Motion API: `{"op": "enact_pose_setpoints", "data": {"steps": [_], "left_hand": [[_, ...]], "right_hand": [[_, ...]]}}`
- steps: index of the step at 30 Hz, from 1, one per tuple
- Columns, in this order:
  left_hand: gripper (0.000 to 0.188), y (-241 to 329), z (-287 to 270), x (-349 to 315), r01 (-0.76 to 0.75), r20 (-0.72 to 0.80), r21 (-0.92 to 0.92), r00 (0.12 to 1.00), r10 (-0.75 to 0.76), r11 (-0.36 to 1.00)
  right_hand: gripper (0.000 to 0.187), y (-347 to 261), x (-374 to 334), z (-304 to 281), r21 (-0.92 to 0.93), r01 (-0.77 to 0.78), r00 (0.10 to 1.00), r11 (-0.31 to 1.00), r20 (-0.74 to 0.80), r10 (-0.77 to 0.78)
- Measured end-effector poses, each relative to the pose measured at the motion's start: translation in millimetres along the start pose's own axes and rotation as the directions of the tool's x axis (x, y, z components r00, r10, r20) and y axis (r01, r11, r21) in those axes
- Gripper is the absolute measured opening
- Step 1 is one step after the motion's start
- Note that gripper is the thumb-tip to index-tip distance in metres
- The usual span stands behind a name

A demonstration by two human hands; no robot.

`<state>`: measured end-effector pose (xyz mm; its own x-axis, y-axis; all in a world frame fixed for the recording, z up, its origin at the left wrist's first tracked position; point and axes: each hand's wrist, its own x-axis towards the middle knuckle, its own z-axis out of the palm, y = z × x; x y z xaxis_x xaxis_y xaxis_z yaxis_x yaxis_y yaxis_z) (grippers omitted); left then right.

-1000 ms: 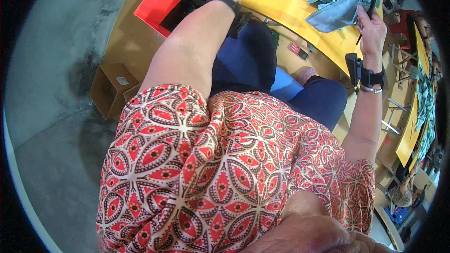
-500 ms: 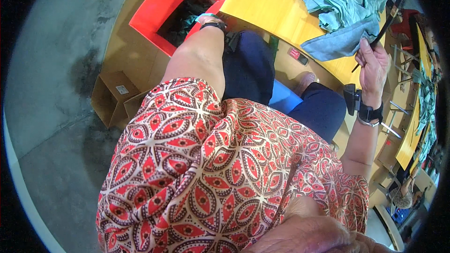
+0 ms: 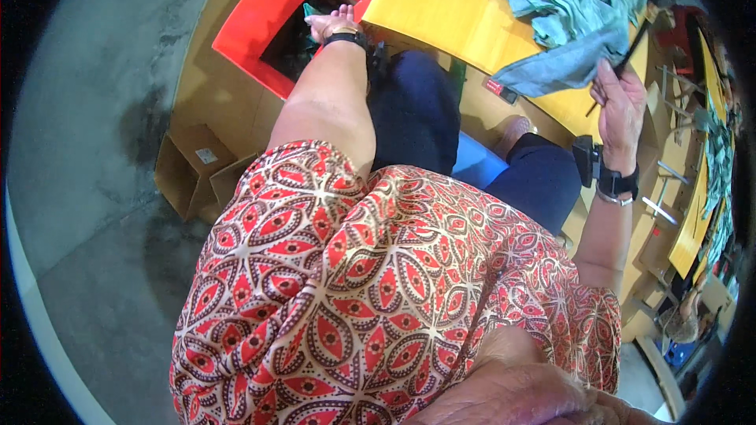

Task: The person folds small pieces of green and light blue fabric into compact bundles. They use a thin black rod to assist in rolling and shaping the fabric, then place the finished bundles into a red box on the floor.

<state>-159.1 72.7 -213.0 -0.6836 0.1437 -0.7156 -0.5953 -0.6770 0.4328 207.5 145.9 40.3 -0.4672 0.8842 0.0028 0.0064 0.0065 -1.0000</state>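
My right hand (image 3: pixel 622 102) pinches the edge of a blue-green cloth piece (image 3: pixel 551 68) between thumb and fingers, at the table's right side. A thin dark rod (image 3: pixel 638 43) passes beside these fingers; I cannot tell whether the hand holds it too. Beyond the cloth lies a heap of similar crumpled cloth pieces (image 3: pixel 571 0) on the yellow table (image 3: pixel 441 0). Over the red bin (image 3: pixel 252 27) at the left, my left hand (image 3: pixel 331 25) is open with its fingers stretched out. A small green cloth scrap (image 3: pixel 310 11) shows just past that hand, above dark pieces inside the bin.
An open cardboard box (image 3: pixel 189 169) stands on the grey floor at the left. Below the table edge are a small red-and-black box (image 3: pixel 502 91) and a blue seat (image 3: pixel 475 161). Farther right, another yellow table (image 3: pixel 689 228) carries more green cloth.
My left hand has moved slightly left over the bin and opened, and the green scrap now shows beyond it. My right hand and its cloth have shifted a little left.
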Motion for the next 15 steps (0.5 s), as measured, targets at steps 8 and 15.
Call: {"op": "enact_pose_setpoints", "data": {"steps": [8,15], "left_hand": [[0.028,-11.5,86.0,-24.6,-0.688,0.23,0.34,0.722,0.653,0.641],[0.019,-86.9,85.2,-233.9,-0.712,0.982,0.19,0.131,-0.138,0.676]], "right_hand": [[0.007,-7.1,3.4,-18.9,0.009,0.051,0.992,0.999,0.118,-0.051],[0.01,-16.1,-1.1,-33.2,-0.039,0.018,0.984,0.999,0.177,-0.011]]}}
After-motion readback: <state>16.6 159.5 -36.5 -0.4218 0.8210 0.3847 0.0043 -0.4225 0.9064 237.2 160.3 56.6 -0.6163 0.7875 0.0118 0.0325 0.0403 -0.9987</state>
